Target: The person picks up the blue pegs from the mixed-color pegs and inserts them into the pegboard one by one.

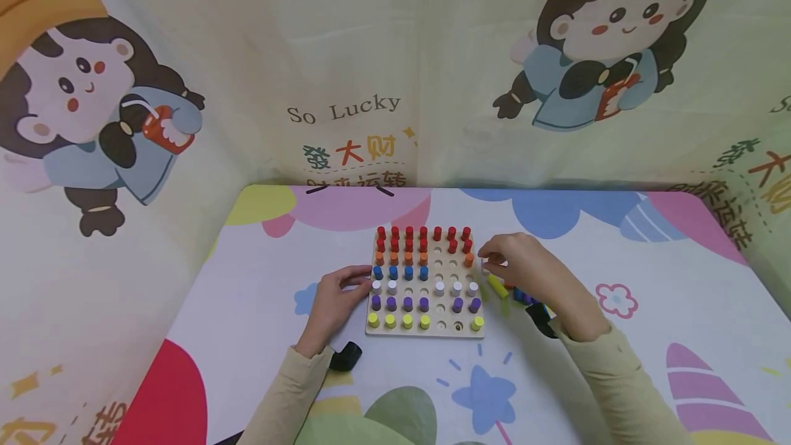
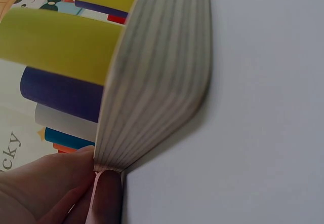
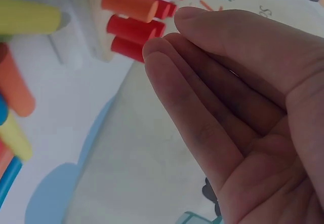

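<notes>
A wooden pegboard [image 1: 426, 332] lies on the table with rows of red, orange, blue, white, purple and yellow pegs, several holes bare. My left hand [image 1: 334, 302] holds the board at its left edge; in the left wrist view the thumb [image 2: 106, 196] lies against the board's side [image 2: 157, 77], a finger near the top edge. Off the right edge hovers my right hand [image 1: 525, 268], fingers loosely bent. In the right wrist view nothing shows between its fingertips [image 3: 157, 57], which are near the orange peg [image 3: 130, 4] and red pegs.
Loose pegs lie right of the board, partly under my right hand: a yellow peg [image 1: 497, 286] and a blue and purple cluster [image 1: 522, 295]. A patterned cloth covers the table [image 1: 247, 335]. A printed curtain [image 1: 358, 40] hangs behind it.
</notes>
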`<state>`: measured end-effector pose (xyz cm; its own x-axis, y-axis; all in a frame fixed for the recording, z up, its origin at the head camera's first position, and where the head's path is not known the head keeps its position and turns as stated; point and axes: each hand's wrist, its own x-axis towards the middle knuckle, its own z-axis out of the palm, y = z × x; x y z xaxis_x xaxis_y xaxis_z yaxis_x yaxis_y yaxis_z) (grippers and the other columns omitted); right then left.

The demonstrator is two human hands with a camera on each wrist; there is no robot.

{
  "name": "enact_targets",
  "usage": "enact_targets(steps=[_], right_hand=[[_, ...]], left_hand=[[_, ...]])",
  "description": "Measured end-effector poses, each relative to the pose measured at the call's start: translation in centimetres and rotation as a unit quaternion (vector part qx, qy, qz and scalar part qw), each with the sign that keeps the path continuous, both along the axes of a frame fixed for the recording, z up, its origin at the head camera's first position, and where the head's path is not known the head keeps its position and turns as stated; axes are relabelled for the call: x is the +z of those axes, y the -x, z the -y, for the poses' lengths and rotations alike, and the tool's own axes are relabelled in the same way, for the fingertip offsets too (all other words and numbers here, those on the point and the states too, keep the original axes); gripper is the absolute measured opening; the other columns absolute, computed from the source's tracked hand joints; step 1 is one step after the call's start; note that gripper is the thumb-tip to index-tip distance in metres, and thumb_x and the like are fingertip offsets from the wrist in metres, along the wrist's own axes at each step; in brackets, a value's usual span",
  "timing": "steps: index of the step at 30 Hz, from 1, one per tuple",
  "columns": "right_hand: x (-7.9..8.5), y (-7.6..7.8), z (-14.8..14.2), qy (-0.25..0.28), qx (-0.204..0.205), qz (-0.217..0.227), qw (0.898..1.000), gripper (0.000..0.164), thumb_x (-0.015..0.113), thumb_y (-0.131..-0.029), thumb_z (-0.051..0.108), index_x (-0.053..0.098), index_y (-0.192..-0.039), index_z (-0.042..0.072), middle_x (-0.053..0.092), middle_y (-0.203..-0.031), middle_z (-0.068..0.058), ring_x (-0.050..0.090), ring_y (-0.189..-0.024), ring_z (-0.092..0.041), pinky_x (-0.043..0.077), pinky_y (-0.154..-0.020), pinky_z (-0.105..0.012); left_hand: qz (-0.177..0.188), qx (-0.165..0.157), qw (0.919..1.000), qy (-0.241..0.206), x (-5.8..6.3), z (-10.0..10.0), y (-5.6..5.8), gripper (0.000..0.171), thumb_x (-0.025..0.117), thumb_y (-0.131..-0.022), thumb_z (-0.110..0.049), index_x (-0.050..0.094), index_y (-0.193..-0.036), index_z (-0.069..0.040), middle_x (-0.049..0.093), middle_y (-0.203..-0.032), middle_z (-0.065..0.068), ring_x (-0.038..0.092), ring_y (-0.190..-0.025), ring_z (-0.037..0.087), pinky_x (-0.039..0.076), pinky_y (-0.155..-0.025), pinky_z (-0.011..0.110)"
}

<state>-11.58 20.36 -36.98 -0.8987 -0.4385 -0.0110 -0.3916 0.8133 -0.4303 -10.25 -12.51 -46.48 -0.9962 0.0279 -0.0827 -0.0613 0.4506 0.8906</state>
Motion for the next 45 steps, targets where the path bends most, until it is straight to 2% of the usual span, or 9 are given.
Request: enact_targets(steps=[13, 22, 32, 45], right_hand=[[-0.6, -0.7, -1.7, -0.021, -0.007, 0.003, 1.000, 0.019, 0.077, -0.083, 0.004, 0.075, -0.102, 0.004, 0.072, -0.091, -0.002, 0.065, -0.079, -0.014, 0.059, -0.076, -0.038], [-1.2, -0.9, -2.9, -0.035, -0.016, 0.008, 0.999, 0.022, 0.080, -0.081, 0.007, 0.075, -0.102, 0.004, 0.073, -0.093, -0.004, 0.068, -0.083, -0.018, 0.060, -0.077, -0.040], [-1.9, -0.9, -4.5, -0.044, -0.045, 0.006, 0.998, 0.022, 0.078, -0.084, 0.008, 0.073, -0.105, 0.003, 0.073, -0.099, -0.010, 0.068, -0.087, -0.025, 0.059, -0.078, -0.045], [-2.9, -0.3, -6.2, -0.044, -0.032, -0.021, 0.998, 0.024, 0.077, -0.083, 0.003, 0.073, -0.106, 0.000, 0.072, -0.099, -0.011, 0.069, -0.091, -0.029, 0.057, -0.083, -0.050]], left_hand=[[-0.005, -0.003, 1.0000, 0.000, -0.3, 0.0, 0.1, 0.030, 0.073, -0.091, -0.016, 0.071, -0.120, -0.012, 0.073, -0.112, 0.005, 0.069, -0.103, 0.019, 0.057, -0.090, 0.036], [-0.007, -0.007, 0.9999, -0.007, -0.1, 0.1, 0.0, 0.031, 0.073, -0.091, -0.016, 0.071, -0.121, -0.011, 0.072, -0.113, 0.006, 0.068, -0.104, 0.020, 0.057, -0.089, 0.037], [-0.006, -0.004, 1.0000, -0.003, -0.4, 0.0, 0.0, 0.030, 0.073, -0.091, -0.017, 0.071, -0.121, -0.011, 0.073, -0.111, 0.005, 0.069, -0.102, 0.020, 0.058, -0.088, 0.035], [-0.006, -0.003, 1.0000, 0.000, -0.4, 0.0, 0.0, 0.030, 0.072, -0.091, -0.017, 0.071, -0.120, -0.011, 0.073, -0.111, 0.005, 0.068, -0.103, 0.019, 0.057, -0.088, 0.037]])
